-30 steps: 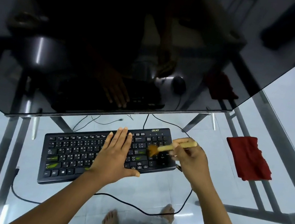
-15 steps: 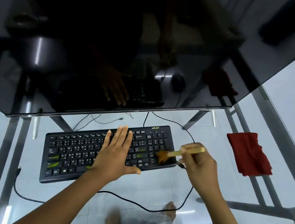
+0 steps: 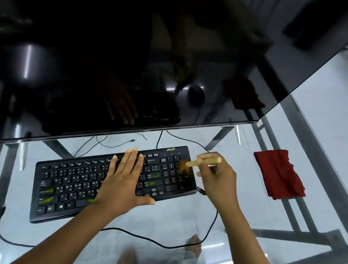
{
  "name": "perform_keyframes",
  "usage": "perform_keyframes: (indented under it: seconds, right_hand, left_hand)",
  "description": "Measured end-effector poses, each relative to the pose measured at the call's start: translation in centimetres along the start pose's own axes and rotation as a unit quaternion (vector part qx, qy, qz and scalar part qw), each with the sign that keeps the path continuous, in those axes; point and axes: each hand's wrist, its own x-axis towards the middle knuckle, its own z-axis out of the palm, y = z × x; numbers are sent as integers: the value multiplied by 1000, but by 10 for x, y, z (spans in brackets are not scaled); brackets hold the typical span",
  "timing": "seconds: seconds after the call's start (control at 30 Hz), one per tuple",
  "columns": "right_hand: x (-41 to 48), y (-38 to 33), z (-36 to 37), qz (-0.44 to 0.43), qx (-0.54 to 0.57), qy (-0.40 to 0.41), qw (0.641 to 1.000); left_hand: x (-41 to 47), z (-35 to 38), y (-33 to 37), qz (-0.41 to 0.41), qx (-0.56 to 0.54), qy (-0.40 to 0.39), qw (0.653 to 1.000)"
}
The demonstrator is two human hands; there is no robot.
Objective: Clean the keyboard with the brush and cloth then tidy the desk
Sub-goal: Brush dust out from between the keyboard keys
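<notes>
A black keyboard lies tilted on the glass desk, below the monitor. My left hand rests flat on its middle keys, fingers spread a little. My right hand grips a small brush with a pale wooden handle; its brown bristles touch the keys near the keyboard's upper right corner. A red cloth lies crumpled on the glass to the right of my right hand, apart from it.
A large dark monitor fills the upper view and overhangs the keyboard's far edge. A black cable loops on the desk in front of the keyboard. Metal frame bars and my feet show through the glass.
The brush moved from the keyboard's lower right edge up to its upper right corner. My left hand stayed flat on the keys.
</notes>
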Motion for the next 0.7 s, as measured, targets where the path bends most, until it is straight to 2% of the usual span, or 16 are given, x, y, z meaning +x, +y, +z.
perform_keyframes:
  seconds: [0.07,0.13,0.2,0.23,0.3,0.33,0.43,0.5,0.57,0.67,0.7]
  right_hand:
    - [-1,-5,8,9,13,-68,998]
    - [-1,-9,15,-17,-10,-16,1000]
    - [2,-9,18,-19,21,48,998]
    - [2,-9,20,-16,34,36,999]
    - [2,-10,29,0,53,-36,998]
    - [-1,-14,33,-6,27,-39,999]
    - [-1,-15,39,-8,40,53,998]
    - [-4,-17,45,-9,66,-14,998]
    - [-9,-21,52,-28,38,-74,996]
    - [-6,-28,55,-38,19,-16,999]
    - [-5,-27,56,-40,19,-31,999]
  left_hand:
    - [0,1,-1,1,3,-2,1000]
    - [0,2,-2,4,-8,7,1000]
    - [0,2,-1,9,-2,10,1000]
    - [-1,2,-1,11,0,10,1000]
    - [-2,1,-2,14,-2,12,1000]
    - [-4,1,-2,16,-6,16,1000]
    - [-10,-1,-4,15,-19,31,999]
    - [-17,-2,-8,16,-19,40,999]
    - [-23,-2,-14,19,-22,57,998]
    - [-33,-2,-25,15,-18,67,997]
    - [-36,-1,-28,16,-12,70,997]
